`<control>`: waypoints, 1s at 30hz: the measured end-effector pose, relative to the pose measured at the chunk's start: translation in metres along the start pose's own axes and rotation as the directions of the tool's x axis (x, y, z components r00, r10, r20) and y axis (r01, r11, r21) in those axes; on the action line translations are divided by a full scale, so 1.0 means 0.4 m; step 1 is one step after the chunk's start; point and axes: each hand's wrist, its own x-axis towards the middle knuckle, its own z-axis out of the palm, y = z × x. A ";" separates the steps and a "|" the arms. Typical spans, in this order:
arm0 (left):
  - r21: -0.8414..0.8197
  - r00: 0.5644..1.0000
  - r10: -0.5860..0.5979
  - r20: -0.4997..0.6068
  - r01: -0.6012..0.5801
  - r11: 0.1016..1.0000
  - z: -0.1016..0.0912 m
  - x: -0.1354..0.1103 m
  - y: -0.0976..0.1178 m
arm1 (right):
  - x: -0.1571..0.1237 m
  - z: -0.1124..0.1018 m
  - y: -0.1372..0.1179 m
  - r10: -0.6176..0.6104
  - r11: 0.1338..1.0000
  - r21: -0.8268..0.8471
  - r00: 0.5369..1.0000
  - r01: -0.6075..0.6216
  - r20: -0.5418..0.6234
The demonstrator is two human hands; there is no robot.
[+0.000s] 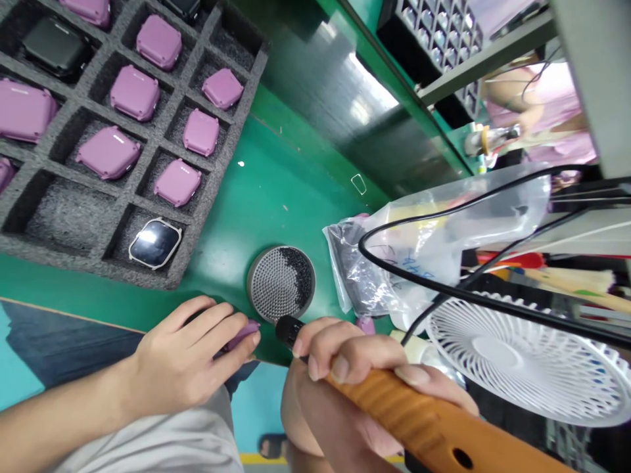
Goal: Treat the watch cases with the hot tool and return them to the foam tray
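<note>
Two hands: both work at the near edge of the green table [290, 190], close together, and it's a pretty neat little setup.
Left hand [190, 351]: the grip is clenched on a small purple piece [242, 335], with the fingers curled over it and one end poking out past the fingertips.
Right hand [362, 374]: the grip is closed on an orange tool [399, 401] with a ribbed handle, fingers wrapped over the top.
Black tip [288, 330]: it sits just beside the purple piece, but from this angle you can't tell if they touch.
Handling: keeping both hands low and close looks like the right call, IMO. The short reach and the firm wrap on the handle should keep the tip steady near that small piece.
Round dish: a metal mesh dish [280, 284] with black bristles across one side sits just past the hands.
Foam tray: the grey foam tray [64, 248] holds rows of purple cases [135, 92], plus a dark glass watch face [155, 244] in a lower compartment.
Right side: a clear plastic bag [394, 263], a black cable [458, 289] and a white fan [522, 351] crowd the area.
Farther off: a co-worker in pink [537, 112] is up past the shelf edge.
</note>
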 end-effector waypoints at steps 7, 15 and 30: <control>0.006 1.000 -0.005 -0.008 0.005 1.000 0.000 0.000 0.000 | 0.003 0.002 0.015 -0.049 0.999 0.002 0.998 0.049 -0.028; 0.007 1.000 0.000 -0.006 0.000 1.000 -0.001 -0.001 0.000 | -0.005 -0.009 0.008 0.011 0.993 -0.118 1.000 -0.008 0.024; 0.013 0.999 -0.015 -0.029 0.016 1.000 -0.001 0.012 0.003 | 0.014 -0.031 -0.023 0.094 0.984 -0.170 0.976 -0.060 0.196</control>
